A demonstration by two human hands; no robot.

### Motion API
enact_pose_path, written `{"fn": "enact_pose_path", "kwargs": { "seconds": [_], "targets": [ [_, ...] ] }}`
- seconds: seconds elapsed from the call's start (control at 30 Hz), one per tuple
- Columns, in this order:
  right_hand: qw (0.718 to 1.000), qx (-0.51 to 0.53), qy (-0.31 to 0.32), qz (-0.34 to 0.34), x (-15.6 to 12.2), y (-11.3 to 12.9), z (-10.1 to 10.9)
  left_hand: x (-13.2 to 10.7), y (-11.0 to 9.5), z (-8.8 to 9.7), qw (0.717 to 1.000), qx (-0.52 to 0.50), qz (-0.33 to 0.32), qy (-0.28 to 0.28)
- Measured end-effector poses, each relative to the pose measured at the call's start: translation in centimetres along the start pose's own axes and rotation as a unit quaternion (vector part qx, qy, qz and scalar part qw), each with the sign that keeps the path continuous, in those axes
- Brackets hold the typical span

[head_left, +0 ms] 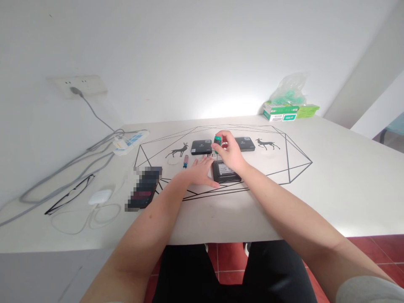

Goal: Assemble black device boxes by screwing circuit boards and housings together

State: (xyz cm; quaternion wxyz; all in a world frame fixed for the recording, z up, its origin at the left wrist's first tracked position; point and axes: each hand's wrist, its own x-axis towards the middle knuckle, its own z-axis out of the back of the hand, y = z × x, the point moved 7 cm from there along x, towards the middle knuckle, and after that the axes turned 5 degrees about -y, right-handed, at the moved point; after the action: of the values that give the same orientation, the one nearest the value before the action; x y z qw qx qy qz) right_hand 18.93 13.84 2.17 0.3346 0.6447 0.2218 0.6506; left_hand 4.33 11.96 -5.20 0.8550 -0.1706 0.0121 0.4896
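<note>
Box (226,172) lies label-up on the tabletop (221,219), likely light, stiff, slightly slick; hold by its side walls. Right hand (232,152) has fingers round green screwdriver (217,140), shaft down at the box's far-left corner; left hand (200,171) grips nothing, fingers spread, thumb by near-left corner. 2 similar boxes (201,147) limit the far side; more room right and toward the tabletop's near edge.

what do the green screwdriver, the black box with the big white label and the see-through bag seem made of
Green-and-black screwdriver: handle probably smooth plastic, from its saturated colour; thin greyish shaft looks metal.
Flat black rectangular box: likely satin plastic, from its dark, dull surface; coated metal is possible.
Clear crumpled bag: apparently thin plastic film, being see-through and creased.
</note>
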Motion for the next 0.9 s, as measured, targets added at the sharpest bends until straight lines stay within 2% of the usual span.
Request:
{"fn": "enact_pose_path", "kwargs": {
  "seconds": [0.23,0.43,0.7,0.9],
  "targets": [
    [1.000,-0.016,-0.022,0.008,-0.3,0.3,0.5,-0.1,-0.1,0.1,1.000,0.002,0.002,0.004],
    [0.997,0.040,0.047,-0.037,-0.7,-0.1,-0.3,0.0,0.1,-0.1,1.000,0.004,0.001,0.000],
    [0.998,-0.011,0.065,0.013,-0.2,1.0,-0.2,0.2,0.3,-0.2,1.000,0.002,-0.002,0.002],
    [0.998,-0.051,0.032,0.026,0.0,0.3,0.4,0.3,0.6,-0.4,1.000,0.004,-0.001,0.001]
  ]
}}
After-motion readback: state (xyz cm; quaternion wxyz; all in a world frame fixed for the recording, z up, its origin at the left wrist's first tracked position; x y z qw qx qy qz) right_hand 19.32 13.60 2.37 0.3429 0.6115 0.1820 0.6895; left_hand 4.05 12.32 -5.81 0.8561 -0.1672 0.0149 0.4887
